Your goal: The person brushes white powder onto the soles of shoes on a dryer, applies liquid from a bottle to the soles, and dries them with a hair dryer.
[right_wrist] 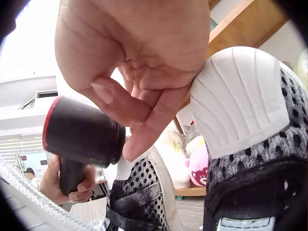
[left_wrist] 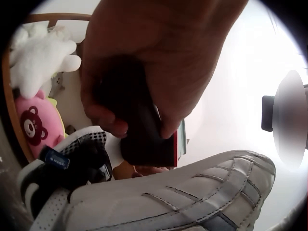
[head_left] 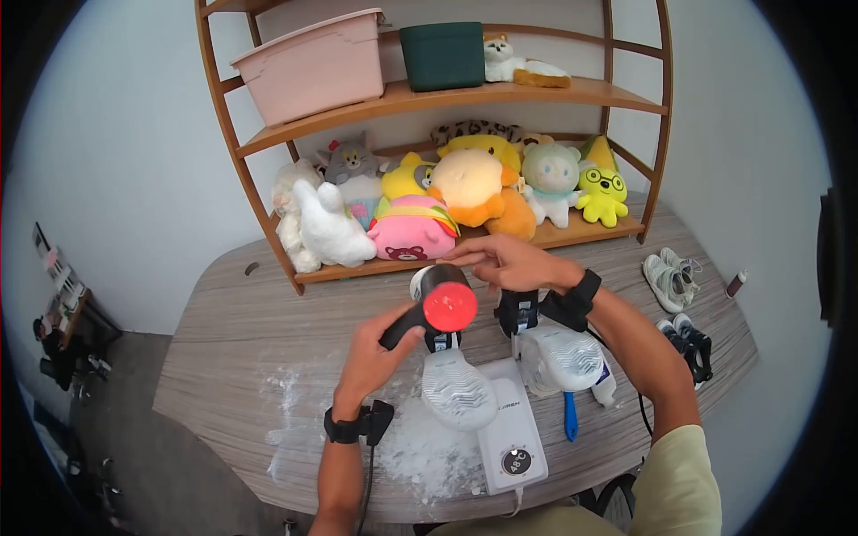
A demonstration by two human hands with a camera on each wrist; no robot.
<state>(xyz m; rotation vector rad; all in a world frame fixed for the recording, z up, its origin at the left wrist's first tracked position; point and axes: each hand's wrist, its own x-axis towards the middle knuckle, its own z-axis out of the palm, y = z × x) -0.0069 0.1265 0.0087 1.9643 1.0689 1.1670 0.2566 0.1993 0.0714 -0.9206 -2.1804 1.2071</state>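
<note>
My left hand (head_left: 371, 357) grips the handle of a black hair dryer (right_wrist: 82, 132) with a red round back end. The dryer's front is close to the heel of the left white-soled sneaker (head_left: 458, 393), which stands sole outward. Beside it is the matching right sneaker (head_left: 572, 357), with black mesh and a white patch in the right wrist view. My right hand (head_left: 518, 263) is above the sneakers with loosely bent fingers, its fingertips right at the dryer's front end. In the left wrist view, my hand hides most of the dryer's handle.
A white shoe-drying unit (head_left: 509, 420) with a temperature dial sits between the sneakers. White residue (head_left: 429, 456) covers the table nearby. A blue handle (head_left: 570, 415) and white tube (head_left: 605, 389) lie at right. Plush toys (head_left: 416, 237) fill the shelf behind; other shoes (head_left: 670, 281) stand far right.
</note>
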